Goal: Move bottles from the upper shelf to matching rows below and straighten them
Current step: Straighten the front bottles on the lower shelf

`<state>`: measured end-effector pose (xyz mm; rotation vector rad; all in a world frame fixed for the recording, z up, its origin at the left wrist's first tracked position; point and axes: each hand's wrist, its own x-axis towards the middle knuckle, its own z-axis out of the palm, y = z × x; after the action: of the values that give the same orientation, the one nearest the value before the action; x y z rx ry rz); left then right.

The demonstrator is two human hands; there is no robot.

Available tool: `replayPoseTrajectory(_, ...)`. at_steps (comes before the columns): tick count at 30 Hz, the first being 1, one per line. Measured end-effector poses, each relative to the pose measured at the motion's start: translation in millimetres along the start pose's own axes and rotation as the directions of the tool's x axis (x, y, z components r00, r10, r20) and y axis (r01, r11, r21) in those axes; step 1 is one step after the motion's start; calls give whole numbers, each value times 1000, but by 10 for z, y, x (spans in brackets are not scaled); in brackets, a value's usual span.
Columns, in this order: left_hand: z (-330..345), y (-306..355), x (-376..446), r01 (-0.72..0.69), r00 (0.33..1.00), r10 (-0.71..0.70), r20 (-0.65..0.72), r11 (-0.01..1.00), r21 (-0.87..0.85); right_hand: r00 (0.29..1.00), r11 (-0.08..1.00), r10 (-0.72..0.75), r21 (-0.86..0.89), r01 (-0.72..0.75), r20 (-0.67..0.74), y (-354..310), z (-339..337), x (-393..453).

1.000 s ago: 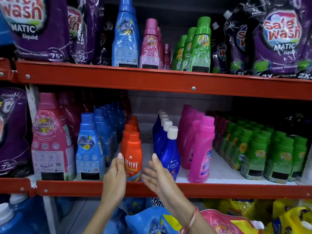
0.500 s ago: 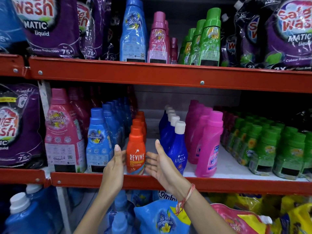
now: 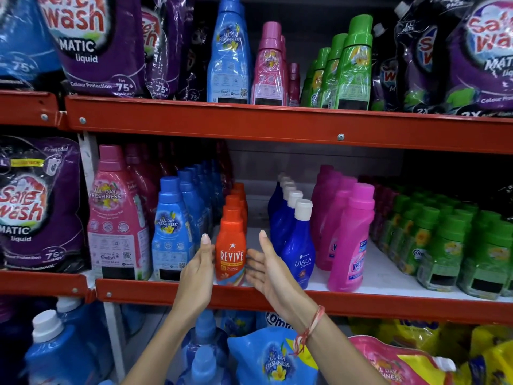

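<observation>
On the upper shelf (image 3: 249, 125) stand a tall blue bottle (image 3: 229, 55), pink bottles (image 3: 268, 68) and green bottles (image 3: 352, 66). The lower shelf (image 3: 361, 301) holds rows front to back: pink, blue, orange, dark blue, magenta and green. The front orange Revive bottle (image 3: 231, 245) stands upright at the shelf edge. My left hand (image 3: 198, 269) lies flat against its left side. On its right is my right hand (image 3: 268, 269), palm toward it, fingers apart, touching or nearly touching it. Neither hand grips it.
Purple Safe Wash pouches (image 3: 94, 43) fill both ends of the upper shelf and hang at left (image 3: 36, 207). A dark blue Ujala bottle (image 3: 298, 245) and a magenta bottle (image 3: 351, 240) stand right of my hands. Blue jugs (image 3: 55, 351) and refill pouches (image 3: 273, 359) sit below.
Both hands have closed in on the front orange bottle from either side. The view has shifted so the shelves sit further right and lower in frame.
</observation>
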<state>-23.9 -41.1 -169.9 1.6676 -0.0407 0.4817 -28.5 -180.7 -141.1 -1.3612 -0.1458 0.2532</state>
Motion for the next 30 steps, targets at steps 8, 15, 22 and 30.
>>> replayPoseTrajectory(8, 204, -10, -329, -280, 917, 312, -250, 947, 154, 844, 911, -399, -52, 408, -358, 48, -280, -189)
replayPoseTrajectory(15, 647, 70, -356, -52, 995, 60, 83, 993, -103, 716, 891, -449, -207, 404, -534, 85, -704, -191)
replayPoseTrajectory(22, 862, 372, -342, 288, 886, -239, 397, 955, -69, 895, 987, -159, -89, 133, -417, -36, -872, -122)
replayPoseTrajectory(30, 827, 401, -194, 322, 888, -260, 381, 940, -110, 921, 990, -138, -54, 127, -363, -29, -931, -17)
